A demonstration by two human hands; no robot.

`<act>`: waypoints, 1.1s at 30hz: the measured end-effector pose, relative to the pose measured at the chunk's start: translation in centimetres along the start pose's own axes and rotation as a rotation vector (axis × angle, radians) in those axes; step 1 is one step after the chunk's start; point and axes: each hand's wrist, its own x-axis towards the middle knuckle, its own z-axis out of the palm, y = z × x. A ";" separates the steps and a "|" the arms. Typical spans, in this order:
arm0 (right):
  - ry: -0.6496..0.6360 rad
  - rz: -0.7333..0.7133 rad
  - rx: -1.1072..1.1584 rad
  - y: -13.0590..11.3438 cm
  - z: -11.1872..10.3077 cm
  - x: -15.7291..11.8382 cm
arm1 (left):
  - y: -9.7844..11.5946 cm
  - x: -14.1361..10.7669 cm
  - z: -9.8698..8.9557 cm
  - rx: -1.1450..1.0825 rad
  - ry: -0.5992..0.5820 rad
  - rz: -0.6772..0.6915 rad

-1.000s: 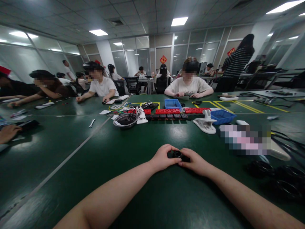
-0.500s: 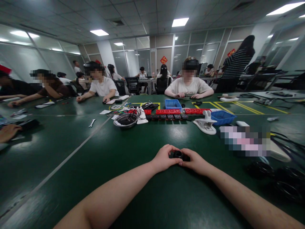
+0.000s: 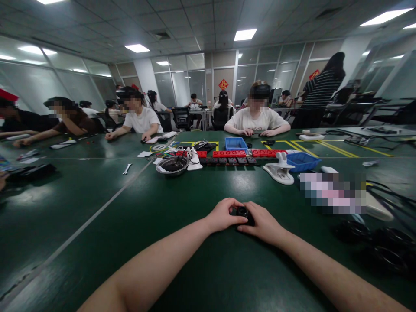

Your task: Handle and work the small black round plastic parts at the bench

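Note:
A small round black part with a ring-shaped top sits between my two hands, low over the green table. My left hand curls round its left side, thumb in front and fingers behind. From the right, my right hand wraps round the same part, its thumb reaching across the front below the left thumb. The fingertips of both hands come close together at the back. The underside of the part is hidden by the hands.
Black rings lie at the right, near a white clip stand and a blue tray. Ahead are red strips, a metal bowl and a wrench. A person sits opposite.
My right hand has shifted slightly left round the black part, its thumb now further across the front. My left hand has barely moved.

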 end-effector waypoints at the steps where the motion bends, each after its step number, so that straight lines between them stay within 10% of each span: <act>1: -0.038 -0.039 0.033 0.1 -0.3 -0.1 | -0.1 0.1 -0.2 -0.023 -0.039 0.006; 33: -0.110 0.021 0.206 1.2 -0.4 0.5 | 0.8 -0.1 -0.1 0.040 -0.013 -0.034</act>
